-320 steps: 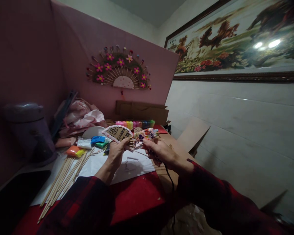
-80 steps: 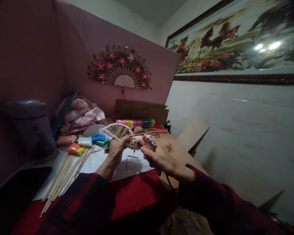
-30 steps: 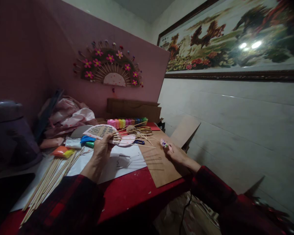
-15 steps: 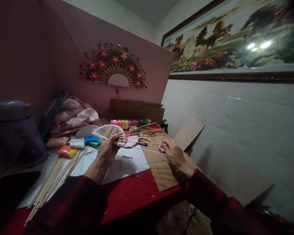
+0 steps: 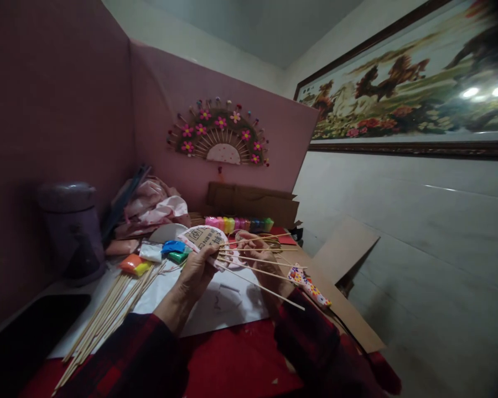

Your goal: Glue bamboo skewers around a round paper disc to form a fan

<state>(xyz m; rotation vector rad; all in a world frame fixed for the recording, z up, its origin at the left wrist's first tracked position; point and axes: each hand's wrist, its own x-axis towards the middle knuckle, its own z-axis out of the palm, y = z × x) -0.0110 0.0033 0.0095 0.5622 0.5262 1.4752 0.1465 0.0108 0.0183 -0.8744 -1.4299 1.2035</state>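
Half-disc [image 5: 203,239], card with a pink-and-white edge, is raised above the table's near middle; thin sticks [image 5: 274,293] fan out from its right end, their free tips spread towards the right. Left hand [image 5: 197,273] pinches it near the root of the sticks, thumb on top; right hand [image 5: 268,255] is among the sticks, fingers curled, some sticks crossing in front of it; whether it grips one I cannot tell.

What has just changed: the floral tool [image 5: 309,284], in the right hand half a second ago, now lies on the brown board [image 5: 359,326] beyond the stick tips, a black cord [image 5: 348,330] running from near it; that seems to leave the right hand free to work at the sticks while the left steadies the card.

Further out, white paper [image 5: 201,318] with drawn marks lies under the hands, over red cloth [image 5: 236,359]; loose sticks [image 5: 102,315] lie to the left, bagged clay, blue [image 5: 173,247] and orange [image 5: 128,263] among it, just beyond them; a purple cup [image 5: 72,237] stands at far left; a flowered fan [image 5: 224,155] hangs on the pink panel [image 5: 282,141] behind.
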